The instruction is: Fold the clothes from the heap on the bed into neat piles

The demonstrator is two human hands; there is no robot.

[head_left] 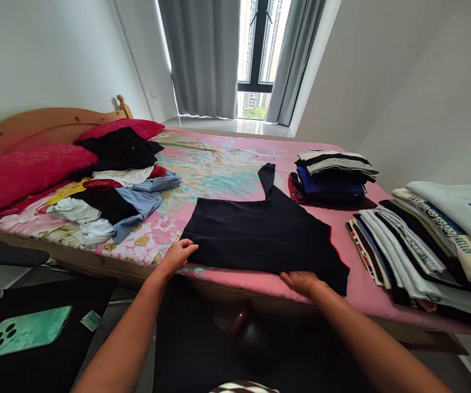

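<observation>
Pinches a smooth black, red-edged fabric garment point(255, 232), spread flat, in the left hand point(178, 254); touches its near edge with the right hand point(302, 281); cannot tell that grip.

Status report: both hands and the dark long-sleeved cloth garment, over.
Left hand pinching garment corner. Right hand at its near edge. Garment on pink floral bedsheet, one sleeve pointing away. Folded multicoloured clothes stack nearby.

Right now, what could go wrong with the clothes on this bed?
The dark garment lies along the bed's near edge, so a tug from the left hand might slide it off. Its outstretched sleeve lies close to the smaller folded stack and could catch it if swept sideways. The larger folded pile, uneven and also near the edge, might topple if bumped.
</observation>
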